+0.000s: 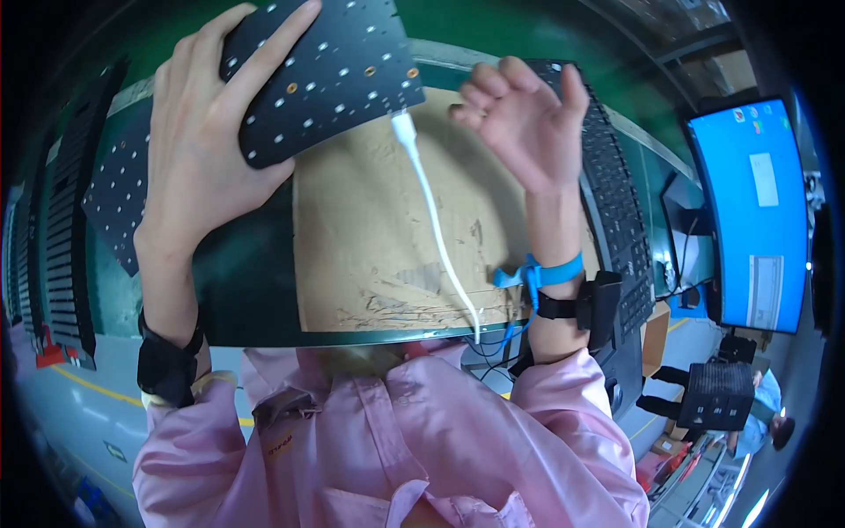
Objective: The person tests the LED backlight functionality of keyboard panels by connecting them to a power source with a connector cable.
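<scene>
My left hand (198, 132) grips a black circuit board (339, 75) dotted with small white parts and a few copper-ringed holes. Its fingers lie over the board's face, with the thumb at the lower edge. A white cable (440, 233) meets the board's lower right edge with its plug, and runs down over the table's front edge. Beside the plug, apart from board and cable, my right hand (532, 128) is raised with curled fingers and thumb apart, holding nothing. A blue wrist strap (559, 270) with a coiled cord circles my right wrist.
Worn cardboard (361, 238) covers part of the green table. Another dotted black board (114, 189) lies left of my left hand, near black slotted racks (70, 229). At right are a black keyboard (616, 207) and a lit monitor (748, 211). Farther off, a person (767, 396) is beside a dark crate.
</scene>
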### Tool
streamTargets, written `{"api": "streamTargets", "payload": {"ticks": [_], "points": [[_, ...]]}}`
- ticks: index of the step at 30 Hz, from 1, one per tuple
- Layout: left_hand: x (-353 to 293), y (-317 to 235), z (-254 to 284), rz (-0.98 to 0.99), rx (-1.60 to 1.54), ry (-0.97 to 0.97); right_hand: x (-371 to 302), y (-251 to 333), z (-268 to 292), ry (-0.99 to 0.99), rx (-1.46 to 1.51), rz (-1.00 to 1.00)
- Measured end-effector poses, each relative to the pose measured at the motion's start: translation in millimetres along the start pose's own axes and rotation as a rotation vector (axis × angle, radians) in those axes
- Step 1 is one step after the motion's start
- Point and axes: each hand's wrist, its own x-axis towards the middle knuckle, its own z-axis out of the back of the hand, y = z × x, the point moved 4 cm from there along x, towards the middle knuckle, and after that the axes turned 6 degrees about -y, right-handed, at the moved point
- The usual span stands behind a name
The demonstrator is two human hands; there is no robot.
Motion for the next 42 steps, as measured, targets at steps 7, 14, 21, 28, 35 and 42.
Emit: {"api": "streamTargets", "payload": {"ticks": [7,14,21,28,35,42], "points": [[-7,-4,-15,-0.073,-0.008,-0.011,-1,-5,-9,0.26,-0.121,0.008],[-8,-21,-20,-0.099,-0.122,0.11,-5,-12,-20,-0.207,-0.153,0.148],[-14,-31,-33,-0.199,-0.155,0.179,-10,-45,-29,-0.153,-0.129,-0.112],[0,28,7,-0.149,0.047,-0.202,-3,-23,-6,0.196,0.442,-0.191],[-12,83,-42,0.733,-1.367,-0.155,1,2,34,-0.157,0.109,-0.043],[-21,74,-64,0.786,-1.592,-0.097,-2,13,36,-0.294,-0.062,0.046]]}}
